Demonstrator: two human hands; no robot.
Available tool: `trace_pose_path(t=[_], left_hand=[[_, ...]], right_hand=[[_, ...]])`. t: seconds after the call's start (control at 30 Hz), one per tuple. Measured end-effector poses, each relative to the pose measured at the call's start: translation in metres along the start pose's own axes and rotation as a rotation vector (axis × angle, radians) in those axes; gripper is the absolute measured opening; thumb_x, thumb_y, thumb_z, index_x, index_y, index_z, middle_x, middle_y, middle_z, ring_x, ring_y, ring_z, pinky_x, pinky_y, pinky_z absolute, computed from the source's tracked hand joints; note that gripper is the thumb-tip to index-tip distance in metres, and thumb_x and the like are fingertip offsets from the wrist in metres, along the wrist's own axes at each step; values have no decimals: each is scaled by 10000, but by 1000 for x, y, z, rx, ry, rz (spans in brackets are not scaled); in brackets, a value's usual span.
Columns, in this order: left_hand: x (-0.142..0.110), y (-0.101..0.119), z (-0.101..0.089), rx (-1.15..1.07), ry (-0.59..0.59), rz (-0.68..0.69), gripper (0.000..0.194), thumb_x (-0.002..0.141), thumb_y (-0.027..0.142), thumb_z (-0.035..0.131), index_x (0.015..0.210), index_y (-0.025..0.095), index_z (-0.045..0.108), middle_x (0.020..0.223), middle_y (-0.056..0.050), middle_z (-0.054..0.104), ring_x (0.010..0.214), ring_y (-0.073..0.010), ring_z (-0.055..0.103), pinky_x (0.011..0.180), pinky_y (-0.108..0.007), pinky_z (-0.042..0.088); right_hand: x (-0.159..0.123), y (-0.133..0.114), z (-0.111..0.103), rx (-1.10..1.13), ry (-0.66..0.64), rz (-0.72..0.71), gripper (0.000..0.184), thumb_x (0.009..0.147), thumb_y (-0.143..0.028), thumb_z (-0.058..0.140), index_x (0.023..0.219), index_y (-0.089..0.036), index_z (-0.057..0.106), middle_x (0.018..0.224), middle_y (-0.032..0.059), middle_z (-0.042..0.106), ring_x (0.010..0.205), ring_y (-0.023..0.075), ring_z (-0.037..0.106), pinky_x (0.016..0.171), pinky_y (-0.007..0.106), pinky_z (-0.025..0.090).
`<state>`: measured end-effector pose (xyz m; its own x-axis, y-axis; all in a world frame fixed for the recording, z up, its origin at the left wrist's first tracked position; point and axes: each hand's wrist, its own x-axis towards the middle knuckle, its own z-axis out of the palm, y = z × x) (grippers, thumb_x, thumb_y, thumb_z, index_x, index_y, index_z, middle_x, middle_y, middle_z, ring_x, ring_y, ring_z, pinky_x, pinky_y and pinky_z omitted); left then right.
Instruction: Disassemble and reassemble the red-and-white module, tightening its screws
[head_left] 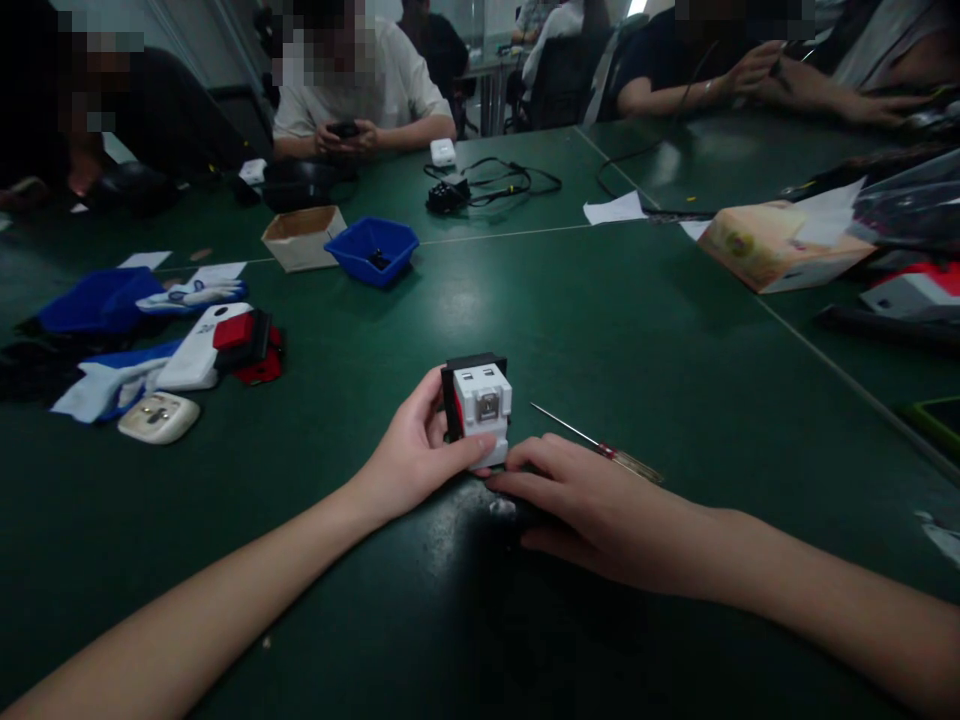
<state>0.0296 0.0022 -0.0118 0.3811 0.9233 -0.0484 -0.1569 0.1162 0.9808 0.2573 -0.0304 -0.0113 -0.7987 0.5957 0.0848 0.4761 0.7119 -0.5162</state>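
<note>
left hand (420, 440) gripping white block (484, 410), right hand (577, 495) beside it, screwdriver (600, 445) near

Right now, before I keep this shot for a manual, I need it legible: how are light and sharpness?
Head view: dim overall, with soft glare on the green table; head view: dark shadow beneath the right hand; head view: white block fairly clear, seated people softer, pixelated in places.

Green table (600, 330): passage afforded between white block (470, 400) and black cables (448, 196), flanked at left by blue bin (373, 262); block's right side obstructed by screwdriver (609, 451).
</note>
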Motion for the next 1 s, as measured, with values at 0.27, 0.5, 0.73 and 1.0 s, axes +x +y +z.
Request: trace_pose_path(t=[0.27,0.5,0.73,1.0], left_hand=[[-2,2,2,17,-25,-39,594,765,268,863,1259,213,538,1206,-118,681,964,-264,724,647,-292,645],[1,4,2,35,-14,-26,685,713,193,886,1284,195,506,1329,-149,640,1142,-300,687,794,-313,632],[1,3,0,42,3,-39,641,756,233,857,1287,198,500,1292,-129,648,1133,-294,691,862,-369,623],[-2,-3,1,56,-37,-3,744,732,152,852,1352,215,444,1317,-128,649,1153,-276,690,866,-296,605]], right_hand=[[-1,4,-1,50,-2,-45,288,899,-114,707,1165,-207,648,1123,65,645,962,213,608,790,343,519],[0,-3,8,2,7,-62,304,924,-164,695,1216,-245,667,1179,71,641,962,228,598,781,370,487],[1,-5,5,130,54,-29,145,930,-94,645,1029,-197,666,1051,51,685,922,188,619,809,332,495],[5,12,5,919,391,303,183,953,-359,670,1028,-194,648,849,30,712,786,153,691,725,268,554]])
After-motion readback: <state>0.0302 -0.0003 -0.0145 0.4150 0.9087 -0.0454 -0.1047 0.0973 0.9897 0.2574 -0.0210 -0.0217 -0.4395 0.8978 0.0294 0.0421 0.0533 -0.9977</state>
